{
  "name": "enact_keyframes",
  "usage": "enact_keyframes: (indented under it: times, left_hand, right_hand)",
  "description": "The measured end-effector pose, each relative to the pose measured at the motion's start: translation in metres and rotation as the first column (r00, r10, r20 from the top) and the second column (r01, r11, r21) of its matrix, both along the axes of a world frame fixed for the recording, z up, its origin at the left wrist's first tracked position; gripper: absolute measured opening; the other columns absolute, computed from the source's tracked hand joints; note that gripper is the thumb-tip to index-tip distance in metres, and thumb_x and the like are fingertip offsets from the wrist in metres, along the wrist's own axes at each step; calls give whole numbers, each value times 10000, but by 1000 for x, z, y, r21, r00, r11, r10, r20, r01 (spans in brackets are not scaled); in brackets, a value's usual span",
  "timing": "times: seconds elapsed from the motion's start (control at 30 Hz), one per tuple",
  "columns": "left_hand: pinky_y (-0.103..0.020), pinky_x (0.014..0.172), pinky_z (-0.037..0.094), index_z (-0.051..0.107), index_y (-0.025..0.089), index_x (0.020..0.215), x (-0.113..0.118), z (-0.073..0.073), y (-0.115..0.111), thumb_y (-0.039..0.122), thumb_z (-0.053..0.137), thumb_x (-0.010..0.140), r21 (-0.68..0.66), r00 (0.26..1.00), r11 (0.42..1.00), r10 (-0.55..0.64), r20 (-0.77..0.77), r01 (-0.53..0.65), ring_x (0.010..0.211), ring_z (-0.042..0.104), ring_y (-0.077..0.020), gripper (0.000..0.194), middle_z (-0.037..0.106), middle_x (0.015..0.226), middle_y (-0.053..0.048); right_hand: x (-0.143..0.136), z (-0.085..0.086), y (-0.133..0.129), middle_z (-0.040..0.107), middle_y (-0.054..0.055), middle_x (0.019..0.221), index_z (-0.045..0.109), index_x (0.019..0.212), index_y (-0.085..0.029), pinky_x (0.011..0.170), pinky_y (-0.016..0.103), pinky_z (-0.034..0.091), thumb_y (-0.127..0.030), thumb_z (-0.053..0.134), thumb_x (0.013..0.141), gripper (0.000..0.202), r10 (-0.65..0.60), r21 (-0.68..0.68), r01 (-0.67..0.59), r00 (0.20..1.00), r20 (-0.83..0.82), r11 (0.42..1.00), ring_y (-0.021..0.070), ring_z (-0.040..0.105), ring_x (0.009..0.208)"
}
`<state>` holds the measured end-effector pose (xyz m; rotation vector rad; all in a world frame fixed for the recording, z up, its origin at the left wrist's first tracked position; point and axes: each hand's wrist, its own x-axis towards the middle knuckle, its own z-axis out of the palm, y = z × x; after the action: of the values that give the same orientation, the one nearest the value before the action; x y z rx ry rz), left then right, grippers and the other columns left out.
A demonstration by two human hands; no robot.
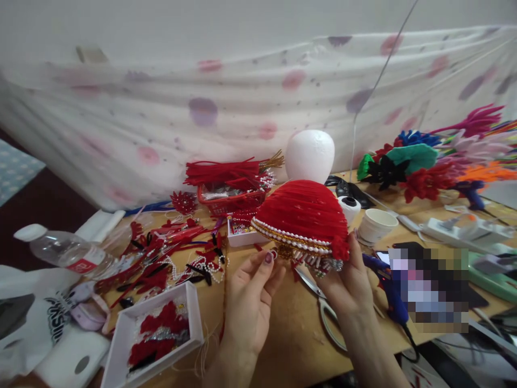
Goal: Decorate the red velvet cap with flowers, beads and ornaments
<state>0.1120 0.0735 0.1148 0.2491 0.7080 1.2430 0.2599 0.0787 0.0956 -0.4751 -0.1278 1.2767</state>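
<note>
My right hand [351, 277] supports a red dome-shaped headpiece [301, 213] from below and from its right side, off the table. Rows of white beads and gold trim run along its lower edge, with more beads and silvery pieces underneath. My left hand [252, 293] is at the left of that edge, thumb and fingertips pinched together. A small red-and-white bit shows at those fingertips; whether it is loose or part of the headpiece, I cannot tell. Below the headpiece, scissors [329, 318] lie on the table between my wrists.
A white foam head form [310, 156] stands behind. To the left are a white tray [189, 302] of red pieces, a plastic bottle [72, 250] and scattered beads. A red basket [230, 202] sits behind. At right are a glue gun [390, 291], a cup [377, 226] and a power strip [452, 234].
</note>
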Motion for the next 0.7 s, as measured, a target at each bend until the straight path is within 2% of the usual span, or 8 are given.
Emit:
enact_keyframes:
  times: [0.13,0.2,0.33,0.53,0.7]
  left_hand:
    - [-265,712,640,732,106,766,4,3,0,31,742,740,-26,995,999,-38,88,41,781,750,-176,80,773,833,-64]
    - [-248,691,639,728,103,761,7,5,1,1,684,782,-75,993,997,-24,115,32,772,752,-172,113,775,827,-70]
    - [-209,648,629,718,100,731,11,8,4,-43,627,808,-134,988,991,32,150,-11,703,748,-145,186,772,783,-63]
    - [-219,678,632,706,104,784,20,9,-1,-59,565,844,-165,982,982,112,151,-86,735,749,-142,224,767,825,-45]
    - [-229,704,634,696,99,847,26,7,-7,-35,560,865,-180,981,981,99,166,-69,760,754,-156,191,768,825,-66]
  right_hand:
    - [-4,2,3,773,8,997,744,1002,-270,969,407,530,-406,806,729,311,4,44,-4,1000,10,999,207,725,888]
    - [-6,4,4,775,7,986,750,970,-268,995,417,514,-407,808,724,288,10,56,-10,1000,8,998,211,727,896]
    - [-7,7,5,780,-3,946,754,939,-275,1013,414,501,-406,794,744,238,10,24,-10,1000,0,1000,197,734,856]
    - [-6,4,6,779,5,948,760,934,-267,1020,442,491,-392,854,662,314,34,45,-36,999,35,998,227,731,869]
    - [-6,5,5,780,3,941,760,940,-269,1015,454,490,-384,880,620,360,48,37,-49,998,39,998,237,730,843]
